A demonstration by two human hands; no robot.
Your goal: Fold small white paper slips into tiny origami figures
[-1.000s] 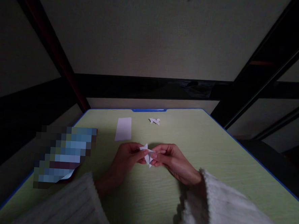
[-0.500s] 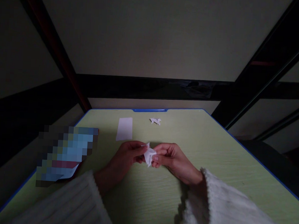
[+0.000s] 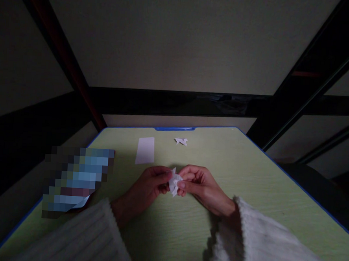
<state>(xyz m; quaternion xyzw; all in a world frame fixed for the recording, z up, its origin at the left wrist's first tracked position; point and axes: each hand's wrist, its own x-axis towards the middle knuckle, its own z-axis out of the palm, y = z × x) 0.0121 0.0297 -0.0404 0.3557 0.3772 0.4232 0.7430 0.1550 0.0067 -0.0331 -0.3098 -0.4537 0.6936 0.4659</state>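
Between my two hands, over the middle of the table, is a small piece of folded white paper [image 3: 175, 183] with pointed corners at top and bottom. My left hand [image 3: 151, 184] pinches its left side, thumb on top. From the other side, my right hand [image 3: 199, 187] grips it between thumb and curled fingers. Parts of the paper are hidden behind the fingertips. Beyond the hands, a small folded white paper figure [image 3: 181, 141] lies on the table. To its left is a flat white sheet of paper [image 3: 145, 150].
The pale yellow-green table [image 3: 262, 183] has a blue edge and a blue bar [image 3: 175, 128] at its far side. On the left lies a phone-like object [image 3: 79, 183] with a pixelated face. Panels with dark frames rise behind the table.
The folded paper has shifted very slightly to the right, and its folds look a little different. My left hand has moved slightly with it. Both hands keep their grip.
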